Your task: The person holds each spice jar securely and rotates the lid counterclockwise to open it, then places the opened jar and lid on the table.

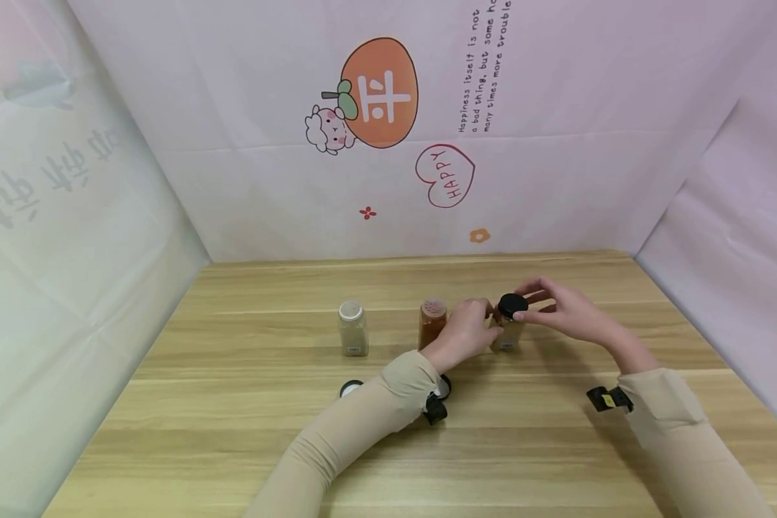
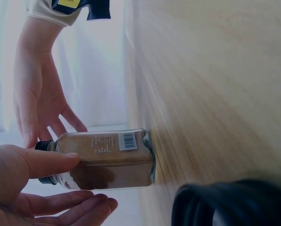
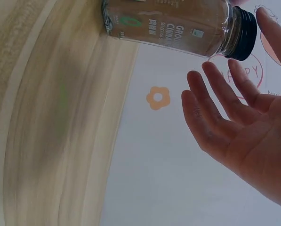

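A clear spice jar [image 1: 508,337] of brown powder stands upright at the right of the row; its label partly reads "GROU… CINNA…" in the right wrist view. My left hand [image 1: 467,327] holds it near the neck, the thumb [image 2: 60,162] lying across the glass. On top sits a ribbed black lid [image 1: 513,306]. My right hand [image 1: 568,311] has its thumb and index finger at opposite edges of that lid, while its other fingers [image 3: 211,106] spread apart from the glass.
Left of my left hand stands a jar of reddish powder [image 1: 431,326] with a perforated top, partly covered by the hand. Farther left is a jar of pale powder [image 1: 353,335]. Two black lids lie in front, one [image 1: 352,387] beside my left sleeve, the other [image 1: 445,388] behind the wrist.
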`<state>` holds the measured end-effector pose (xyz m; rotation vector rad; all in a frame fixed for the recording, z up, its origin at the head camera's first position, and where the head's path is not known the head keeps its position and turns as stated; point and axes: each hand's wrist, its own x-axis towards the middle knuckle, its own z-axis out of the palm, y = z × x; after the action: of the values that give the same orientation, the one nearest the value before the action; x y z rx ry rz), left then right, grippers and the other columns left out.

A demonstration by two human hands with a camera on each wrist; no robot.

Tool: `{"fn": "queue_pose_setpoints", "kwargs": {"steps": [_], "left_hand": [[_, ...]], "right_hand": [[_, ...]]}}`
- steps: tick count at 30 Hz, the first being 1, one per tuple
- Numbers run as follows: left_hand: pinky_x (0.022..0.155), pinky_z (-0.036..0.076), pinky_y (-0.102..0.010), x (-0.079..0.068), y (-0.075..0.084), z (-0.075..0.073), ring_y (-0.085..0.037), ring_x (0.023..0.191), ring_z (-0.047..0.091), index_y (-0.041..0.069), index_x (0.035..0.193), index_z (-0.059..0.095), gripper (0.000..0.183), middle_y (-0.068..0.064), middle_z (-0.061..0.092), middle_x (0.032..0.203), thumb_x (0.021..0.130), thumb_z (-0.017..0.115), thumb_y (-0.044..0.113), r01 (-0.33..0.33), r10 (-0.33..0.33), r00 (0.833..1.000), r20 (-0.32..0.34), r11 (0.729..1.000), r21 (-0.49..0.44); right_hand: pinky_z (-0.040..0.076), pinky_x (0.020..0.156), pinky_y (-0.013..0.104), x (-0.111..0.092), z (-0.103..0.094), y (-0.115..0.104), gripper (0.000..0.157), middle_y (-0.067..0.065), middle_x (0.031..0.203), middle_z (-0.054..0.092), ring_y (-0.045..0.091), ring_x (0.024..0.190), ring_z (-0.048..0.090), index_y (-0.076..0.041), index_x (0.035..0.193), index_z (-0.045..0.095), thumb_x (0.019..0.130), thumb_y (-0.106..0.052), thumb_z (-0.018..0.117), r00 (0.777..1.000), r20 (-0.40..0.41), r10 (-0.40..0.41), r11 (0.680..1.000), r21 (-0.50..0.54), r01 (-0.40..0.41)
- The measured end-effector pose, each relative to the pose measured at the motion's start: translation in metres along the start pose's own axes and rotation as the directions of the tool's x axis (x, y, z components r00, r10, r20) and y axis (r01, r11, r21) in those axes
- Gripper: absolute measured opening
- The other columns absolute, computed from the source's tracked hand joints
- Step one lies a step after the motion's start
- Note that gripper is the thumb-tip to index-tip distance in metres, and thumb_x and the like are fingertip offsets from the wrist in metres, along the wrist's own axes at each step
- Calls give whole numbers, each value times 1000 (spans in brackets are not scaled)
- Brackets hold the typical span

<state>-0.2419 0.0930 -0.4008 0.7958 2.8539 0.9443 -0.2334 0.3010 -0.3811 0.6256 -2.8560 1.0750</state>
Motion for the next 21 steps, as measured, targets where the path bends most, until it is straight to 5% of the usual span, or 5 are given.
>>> {"fn": "queue_pose_setpoints", "kwargs": {"steps": [21], "left_hand": [[64, 44, -19, 2, 0, 1, -9, 83, 55, 8, 110, 64, 30, -6, 65, 105, 87, 69, 26, 4, -4, 1000, 2, 1000, 1]], "right_hand": [[52, 87, 47, -1, -4, -5, 44, 15, 123, 57, 37, 112, 57, -5, 123, 53, 87, -22, 70, 1000, 4, -17, 999, 34, 17]]}}
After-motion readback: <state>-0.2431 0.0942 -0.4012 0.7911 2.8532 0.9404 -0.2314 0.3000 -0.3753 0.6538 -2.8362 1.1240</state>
